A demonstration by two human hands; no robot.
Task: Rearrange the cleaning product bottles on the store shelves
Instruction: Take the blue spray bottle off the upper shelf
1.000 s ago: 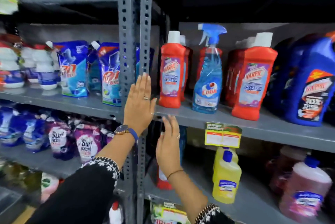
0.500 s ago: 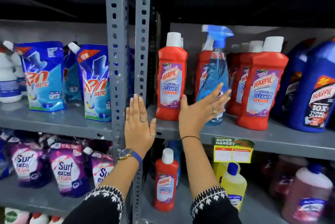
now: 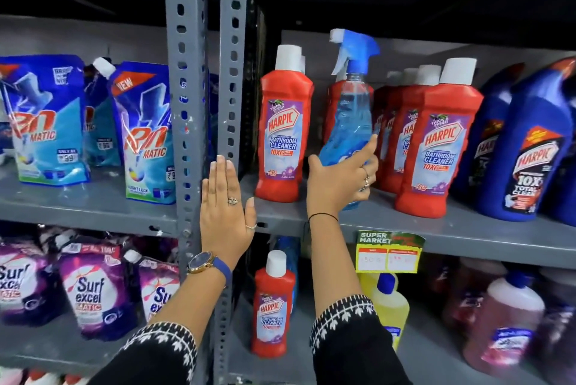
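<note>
A blue spray bottle (image 3: 350, 116) with a blue trigger head stands tilted on the middle shelf (image 3: 467, 233). My right hand (image 3: 341, 179) is wrapped around its lower body. A red Harpic bathroom cleaner bottle (image 3: 285, 132) stands just left of it. A row of the same red bottles (image 3: 436, 147) stands to the right. Further right are large blue Harpic bottles (image 3: 530, 147). My left hand (image 3: 226, 213) lies flat and open against the grey shelf upright (image 3: 230, 72), holding nothing.
Blue Rin Matic pouches (image 3: 143, 135) fill the left bay. Purple Surf Excel pouches (image 3: 93, 288) sit below them. The lower right shelf holds a red Harpic bottle (image 3: 272, 306), a yellow bottle (image 3: 389, 306) and pink bottles (image 3: 505, 322). A yellow price tag (image 3: 388, 255) hangs on the shelf edge.
My right hand rose from below the shelf edge to the spray bottle and closed around it, tilting it. The view moved closer to the shelf. My left hand stayed on the upright.
</note>
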